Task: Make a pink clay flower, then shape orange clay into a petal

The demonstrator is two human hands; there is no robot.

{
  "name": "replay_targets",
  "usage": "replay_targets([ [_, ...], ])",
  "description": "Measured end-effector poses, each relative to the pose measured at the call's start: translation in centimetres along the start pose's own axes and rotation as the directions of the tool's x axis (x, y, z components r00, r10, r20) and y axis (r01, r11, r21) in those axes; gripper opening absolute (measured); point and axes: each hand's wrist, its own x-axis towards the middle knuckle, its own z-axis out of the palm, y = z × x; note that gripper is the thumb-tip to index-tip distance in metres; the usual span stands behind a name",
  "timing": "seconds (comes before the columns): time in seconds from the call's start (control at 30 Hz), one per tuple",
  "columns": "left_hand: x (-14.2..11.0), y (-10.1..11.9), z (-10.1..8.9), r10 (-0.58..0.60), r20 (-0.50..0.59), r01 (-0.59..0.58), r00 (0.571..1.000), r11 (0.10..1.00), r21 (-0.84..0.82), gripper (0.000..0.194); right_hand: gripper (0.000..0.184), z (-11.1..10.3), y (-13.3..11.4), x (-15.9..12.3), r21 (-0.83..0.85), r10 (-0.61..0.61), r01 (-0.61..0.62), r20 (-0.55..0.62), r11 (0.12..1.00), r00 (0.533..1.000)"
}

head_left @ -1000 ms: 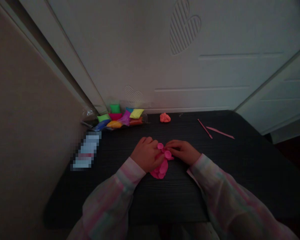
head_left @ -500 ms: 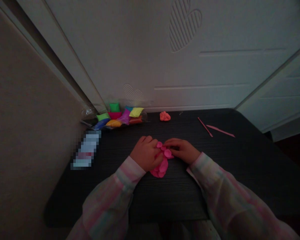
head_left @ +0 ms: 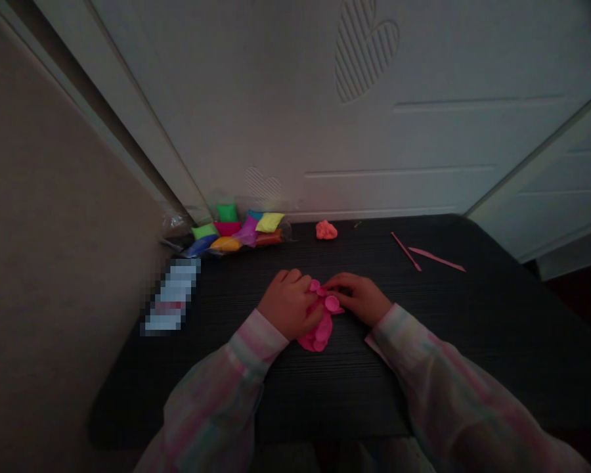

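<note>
A bright pink modelling clay figure [head_left: 320, 333] with rounded, petal-like pieces lies on the dark table [head_left: 325, 394]. Over its left side rests my left hand [head_left: 288, 305], fingers curled round the clay and partly covering it. My right hand [head_left: 362, 299] is at the upper right of the figure, thumb and fingertips closed together on the pink clay's edge. A small round pink disc [head_left: 331, 303] shows between the two hands. Much of the figure's upper left part is hidden under my left fingers.
Several colourful clay packets [head_left: 226, 244] lie in a clear bag at the back left, above a blurred-out phone-like object [head_left: 171, 294]. A coral clay lump [head_left: 326, 230] sits near the white panel. Two pink modelling tools, one thin stick [head_left: 406, 251] and one flat blade [head_left: 437, 259], lie at the right.
Both hands stay at the pink clay figure. My right fingers have shifted slightly at its upper edge, and the small upper disc is now more covered. The camera view has moved a little.
</note>
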Motion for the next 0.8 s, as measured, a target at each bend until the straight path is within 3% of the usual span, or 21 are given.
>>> replay_targets([
  [0.8, -0.10, 0.39, 0.46, -0.028, -0.041, 0.028, 0.999, 0.999, 0.020, 0.027, 0.015, 0.08, -0.15, -0.06, 0.007, 0.028, -0.028, 0.003, 1.000, 1.000],
])
